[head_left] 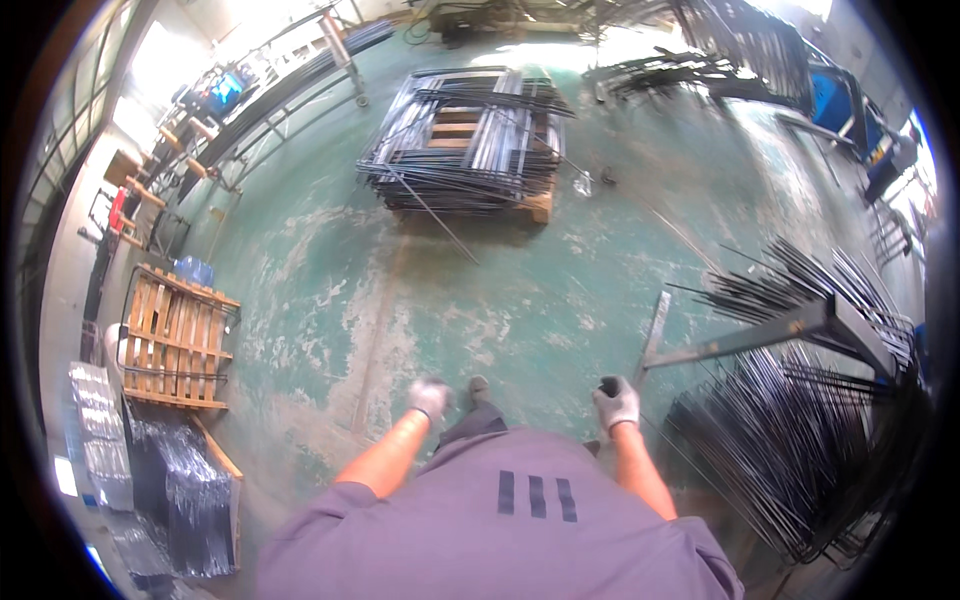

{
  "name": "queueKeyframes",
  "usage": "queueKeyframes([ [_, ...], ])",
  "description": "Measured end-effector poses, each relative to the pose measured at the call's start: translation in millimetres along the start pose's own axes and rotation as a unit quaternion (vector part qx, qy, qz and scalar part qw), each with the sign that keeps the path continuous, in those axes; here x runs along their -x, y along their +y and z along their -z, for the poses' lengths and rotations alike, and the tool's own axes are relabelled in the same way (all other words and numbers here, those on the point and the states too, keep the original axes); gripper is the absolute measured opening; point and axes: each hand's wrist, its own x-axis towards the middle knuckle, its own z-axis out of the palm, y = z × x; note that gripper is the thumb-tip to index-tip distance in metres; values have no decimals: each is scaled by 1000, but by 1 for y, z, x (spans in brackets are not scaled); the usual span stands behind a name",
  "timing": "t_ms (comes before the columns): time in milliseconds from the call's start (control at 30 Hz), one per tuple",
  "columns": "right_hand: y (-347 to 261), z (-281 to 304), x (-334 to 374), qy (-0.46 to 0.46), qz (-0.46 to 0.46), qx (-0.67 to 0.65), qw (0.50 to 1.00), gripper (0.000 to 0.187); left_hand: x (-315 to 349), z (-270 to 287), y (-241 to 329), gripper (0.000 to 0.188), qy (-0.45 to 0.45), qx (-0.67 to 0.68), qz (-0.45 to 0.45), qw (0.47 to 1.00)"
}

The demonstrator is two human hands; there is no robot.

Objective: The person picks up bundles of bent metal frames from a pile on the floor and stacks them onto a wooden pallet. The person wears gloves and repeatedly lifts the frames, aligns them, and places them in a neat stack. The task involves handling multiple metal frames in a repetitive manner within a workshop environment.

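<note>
My left hand [430,397], in a pale work glove, hangs low in front of my body over the green floor. Motion smears its fingers, so their pose is unclear. My right hand [617,403], gloved the same way, hangs to the right with its fingers curled in. A dark patch shows at those fingers; whether it is part of the glove or a small thing held cannot be told. Nearest to this hand is a grey metal stand [740,342]. Beside it is a dense bundle of thin black metal rods or wire frames [770,430]. One shoe [479,388] shows between my hands.
Ahead, a wooden pallet [541,205] carries stacked metal frames [460,165], one rod jutting toward me. At left are a slatted wooden pallet [180,340] and plastic-wrapped stacks [190,500]. A long rack [290,95] stands far left. More dark rods [690,75] lie far right.
</note>
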Motion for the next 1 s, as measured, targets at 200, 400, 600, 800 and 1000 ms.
queueKeyframes([
  [200,-8,-22,-98,88,-84,65,990,45,-28,77,53,40,-34,-315,-285,904],
  [400,-24,-88,-112,54,-295,4,954,19,-133,213,152,45,35,-177,-267,947],
  [600,-105,-236,-154,-135,-330,188,915,31,-219,260,217,48,53,2,-151,987],
  [800,-104,-413,-365,-315,20,511,799,34,-309,324,191,39,-77,-129,-88,985],
  [1000,-513,-577,-513,-156,-20,211,965,49,-344,431,327,35,113,-46,-180,976],
])
